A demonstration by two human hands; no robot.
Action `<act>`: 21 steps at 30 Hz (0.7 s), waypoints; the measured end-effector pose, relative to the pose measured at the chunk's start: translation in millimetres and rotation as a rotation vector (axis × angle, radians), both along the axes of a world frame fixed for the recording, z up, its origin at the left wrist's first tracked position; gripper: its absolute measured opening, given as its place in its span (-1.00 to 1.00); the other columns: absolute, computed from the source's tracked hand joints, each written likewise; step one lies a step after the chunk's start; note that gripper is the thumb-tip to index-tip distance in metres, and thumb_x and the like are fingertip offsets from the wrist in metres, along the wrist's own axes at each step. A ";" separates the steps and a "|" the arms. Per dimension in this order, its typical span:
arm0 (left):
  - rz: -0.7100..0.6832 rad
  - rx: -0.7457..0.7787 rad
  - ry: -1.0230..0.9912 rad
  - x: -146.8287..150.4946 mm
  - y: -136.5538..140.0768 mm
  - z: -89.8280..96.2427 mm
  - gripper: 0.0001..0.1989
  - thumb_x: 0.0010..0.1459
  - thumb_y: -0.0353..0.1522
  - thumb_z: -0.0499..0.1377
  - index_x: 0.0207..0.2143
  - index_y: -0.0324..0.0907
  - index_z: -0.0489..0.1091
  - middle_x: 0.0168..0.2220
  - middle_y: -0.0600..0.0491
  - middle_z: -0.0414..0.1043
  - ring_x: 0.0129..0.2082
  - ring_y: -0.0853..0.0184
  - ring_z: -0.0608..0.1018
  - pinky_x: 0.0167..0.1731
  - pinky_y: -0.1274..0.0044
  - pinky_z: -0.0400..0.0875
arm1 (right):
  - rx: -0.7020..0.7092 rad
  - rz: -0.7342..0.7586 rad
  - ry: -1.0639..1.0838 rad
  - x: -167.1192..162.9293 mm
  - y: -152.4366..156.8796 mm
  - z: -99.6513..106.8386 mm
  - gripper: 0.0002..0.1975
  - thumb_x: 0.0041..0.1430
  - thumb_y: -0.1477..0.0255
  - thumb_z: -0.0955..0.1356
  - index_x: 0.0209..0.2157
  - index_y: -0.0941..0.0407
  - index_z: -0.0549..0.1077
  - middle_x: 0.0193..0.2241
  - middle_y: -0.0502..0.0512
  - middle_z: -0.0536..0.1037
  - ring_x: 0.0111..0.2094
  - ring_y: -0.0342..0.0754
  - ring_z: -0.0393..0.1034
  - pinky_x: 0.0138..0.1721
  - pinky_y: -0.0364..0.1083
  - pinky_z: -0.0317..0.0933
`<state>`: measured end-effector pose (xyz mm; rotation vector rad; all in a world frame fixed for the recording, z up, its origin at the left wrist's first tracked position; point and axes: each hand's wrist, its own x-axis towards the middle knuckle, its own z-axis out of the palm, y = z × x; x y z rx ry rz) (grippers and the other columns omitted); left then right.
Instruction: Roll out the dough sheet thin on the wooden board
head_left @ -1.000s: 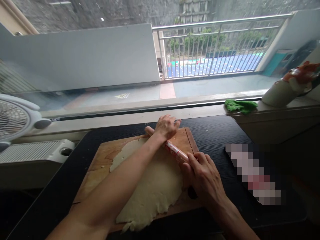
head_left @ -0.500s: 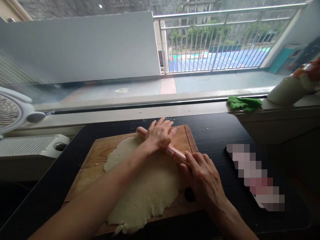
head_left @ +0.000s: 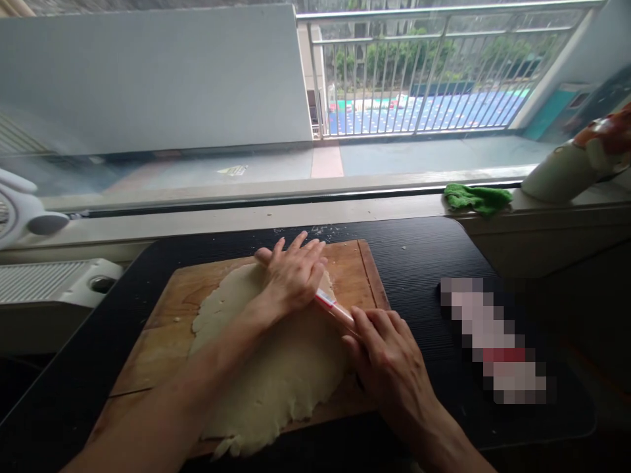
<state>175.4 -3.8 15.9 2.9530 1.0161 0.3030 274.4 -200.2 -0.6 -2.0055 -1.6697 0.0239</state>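
Note:
A wooden rolling pin (head_left: 340,314) with a red and white label lies slantwise over a large, thin sheet of dough (head_left: 276,381). My left hand (head_left: 296,272) rests palm down across the pin, its fingers stretched out and spread. Fingers of my right hand (head_left: 387,341) curl around the pin's near right end. Beneath the dough is a wooden cutting board (head_left: 148,355), and the dough's ragged near edge reaches the board's front edge. My left forearm covers part of the dough and board.
The board sits on a black table (head_left: 419,263) with flour specks near its back edge. At right lies a blurred-out object (head_left: 493,348). A green cloth (head_left: 478,198) and a pale container (head_left: 557,174) rest on the windowsill. A white fan (head_left: 20,203) stands at left.
Both hands and the rolling pin have shifted slightly left and toward me over the dough. The whole view has also moved a little.

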 end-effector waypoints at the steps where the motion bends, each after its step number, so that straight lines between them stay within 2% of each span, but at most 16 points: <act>1: -0.006 -0.011 -0.005 14.8 5.6 -0.6 -0.49 0.28 -0.19 -0.27 0.17 -0.14 0.13 0.20 0.04 0.16 0.26 0.21 0.03 0.19 0.16 -0.18 | -0.005 -0.020 0.002 4.0 1.1 1.3 -0.63 0.25 0.36 0.20 0.06 0.14 0.28 -0.23 0.14 0.40 -0.21 0.01 0.22 -0.17 0.03 0.16; 5: -0.056 -0.063 0.001 77.9 21.7 2.0 -0.46 0.27 -0.15 -0.26 0.17 -0.19 0.13 0.19 0.01 0.17 0.25 0.22 0.05 0.19 0.21 -0.12 | -0.002 -0.101 -0.016 14.3 -0.4 6.9 -0.67 0.26 0.36 0.18 0.01 0.14 0.32 -0.25 0.15 0.40 -0.22 0.02 0.23 -0.18 0.02 0.17; 7: -0.085 -0.059 0.004 89.1 20.6 4.4 -0.46 0.26 -0.16 -0.25 0.16 -0.23 0.14 0.19 -0.01 0.17 0.25 0.23 0.05 0.20 0.23 -0.13 | -0.001 -0.113 -0.026 13.0 -4.4 7.4 -0.67 0.25 0.37 0.19 0.01 0.14 0.33 -0.26 0.15 0.39 -0.24 0.01 0.24 -0.21 0.01 0.18; 9: -0.092 -0.051 -0.007 78.5 14.9 5.3 -0.48 0.27 -0.19 -0.26 0.16 -0.21 0.14 0.20 0.01 0.16 0.26 0.25 0.04 0.21 0.24 -0.14 | 0.019 -0.112 -0.036 8.3 -8.8 5.5 -0.66 0.25 0.38 0.20 0.03 0.14 0.31 -0.24 0.16 0.39 -0.24 0.01 0.24 -0.21 0.01 0.18; 11: -0.076 -0.054 -0.011 52.1 7.7 4.6 -0.49 0.28 -0.19 -0.28 0.17 -0.16 0.13 0.20 0.03 0.16 0.26 0.26 0.04 0.20 0.24 -0.15 | 0.044 -0.083 -0.038 2.6 -12.6 2.1 -0.62 0.23 0.39 0.22 0.07 0.14 0.27 -0.20 0.16 0.39 -0.23 0.01 0.23 -0.21 0.01 0.18; 13: -0.061 -0.059 0.007 24.4 1.5 4.1 -0.48 0.27 -0.16 -0.28 0.17 -0.12 0.13 0.19 0.04 0.18 0.26 0.25 0.03 0.20 0.21 -0.15 | 0.071 -0.033 -0.031 -1.6 -14.9 -1.0 -0.60 0.22 0.40 0.23 0.09 0.16 0.25 -0.18 0.17 0.38 -0.21 0.01 0.23 -0.20 0.01 0.18; 15: -0.064 -0.058 0.033 10.7 -1.5 4.9 -0.46 0.25 -0.10 -0.25 0.16 -0.10 0.14 0.18 0.04 0.19 0.26 0.21 0.03 0.19 0.18 -0.17 | 0.082 0.010 -0.011 -2.3 -15.6 -2.6 -0.59 0.22 0.40 0.23 0.09 0.17 0.24 -0.18 0.17 0.38 -0.21 0.01 0.22 -0.19 0.01 0.18; 17: -0.078 -0.071 0.043 18.1 -0.2 6.2 -0.44 0.24 -0.06 -0.24 0.16 -0.09 0.15 0.19 0.06 0.18 0.26 0.21 0.02 0.19 0.18 -0.19 | 0.081 0.012 0.013 1.1 -15.0 -2.5 -0.61 0.22 0.38 0.23 0.07 0.17 0.26 -0.20 0.16 0.39 -0.22 0.01 0.22 -0.19 0.01 0.17; 21: -0.068 -0.119 0.017 70.3 8.4 7.6 -0.42 0.25 -0.08 -0.27 0.16 -0.16 0.14 0.21 0.04 0.15 0.26 0.22 0.03 0.20 0.18 -0.17 | 0.041 -0.069 0.012 13.6 -13.8 0.0 -0.66 0.24 0.38 0.21 0.03 0.13 0.31 -0.23 0.14 0.40 -0.23 0.01 0.23 -0.19 0.02 0.16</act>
